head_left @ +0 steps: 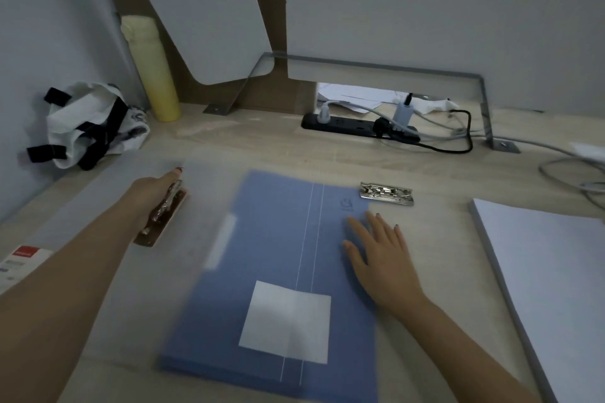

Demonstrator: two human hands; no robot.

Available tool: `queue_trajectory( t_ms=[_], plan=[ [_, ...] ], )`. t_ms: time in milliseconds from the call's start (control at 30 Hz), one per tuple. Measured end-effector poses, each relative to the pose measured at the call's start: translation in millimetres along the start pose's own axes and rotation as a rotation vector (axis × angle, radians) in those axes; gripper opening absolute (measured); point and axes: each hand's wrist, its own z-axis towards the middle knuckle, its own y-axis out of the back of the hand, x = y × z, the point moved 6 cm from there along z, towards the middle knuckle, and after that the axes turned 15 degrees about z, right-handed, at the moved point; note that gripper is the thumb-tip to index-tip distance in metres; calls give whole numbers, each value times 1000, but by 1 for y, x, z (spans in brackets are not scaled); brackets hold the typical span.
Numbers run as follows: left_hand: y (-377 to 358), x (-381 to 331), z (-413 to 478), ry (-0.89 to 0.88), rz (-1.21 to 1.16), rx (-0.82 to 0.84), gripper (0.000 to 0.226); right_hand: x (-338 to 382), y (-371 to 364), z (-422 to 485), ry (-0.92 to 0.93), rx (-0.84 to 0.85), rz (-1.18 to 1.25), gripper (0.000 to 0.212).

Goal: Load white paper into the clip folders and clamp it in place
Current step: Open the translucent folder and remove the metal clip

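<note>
A stack of blue folders with a white label lies in the middle of the desk, blurred by motion. My right hand rests flat on its right edge, fingers spread. A translucent grey folder cover spreads out to the left, with a metal clamp on it. My left hand lies over that clamp and grips its lever, one finger pointing forward. A second silver clamp sits beyond the blue folders. A stack of white paper lies at the right.
At the back left stand a yellow bottle and a white bag with black straps. A black power strip with plugs and cables runs along the back right. A printed label lies at the left edge.
</note>
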Motion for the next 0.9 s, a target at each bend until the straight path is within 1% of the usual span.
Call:
queue_trajectory(
  t_ms=[67,167,200,233,300,367,400,433,500,567,633,700,800,833,900],
  plan=[
    [-5,-3,-4,-7,-5,9,58,-14,5,0,-50,7,-35,92],
    [-11,-9,-13,-17,30,33,48,-24,6,-6,-78,-12,-36,86],
    [-11,-12,-16,-31,69,16,45,-25,5,-8,-80,-20,-38,87],
    [-9,-15,-18,-62,127,-33,41,-25,5,-9,-78,-25,-42,91],
    [-3,-27,-23,-155,276,-213,32,-26,3,-10,-80,-20,-52,99],
    [-9,-47,-40,-292,379,-360,36,-27,1,-10,-79,-19,-62,102],
    [-21,-60,-52,-413,410,-381,39,-27,0,-9,-75,-18,-65,105],
    [-39,-74,-65,-555,457,-357,40,-27,0,-9,-70,-17,-68,106],
    [-88,-95,-95,-808,572,-215,44,-26,1,-9,-68,-15,-72,105],
    [-140,-103,-116,-935,700,-45,47,-25,2,-10,-71,-13,-76,96],
    [-182,-105,-129,-973,811,71,50,-24,6,-8,-64,-24,-63,82],
    [-211,-101,-133,-957,876,136,53,-26,13,0,-42,-71,-6,74],
    [-228,-90,-130,-927,950,129,58,-37,30,22,-35,-175,56,48],
    [-229,-86,-129,-924,963,117,58,-40,35,33,-36,-204,54,45],
    [-229,-83,-128,-930,965,95,59,-43,41,54,-40,-212,39,47]
  ],
)
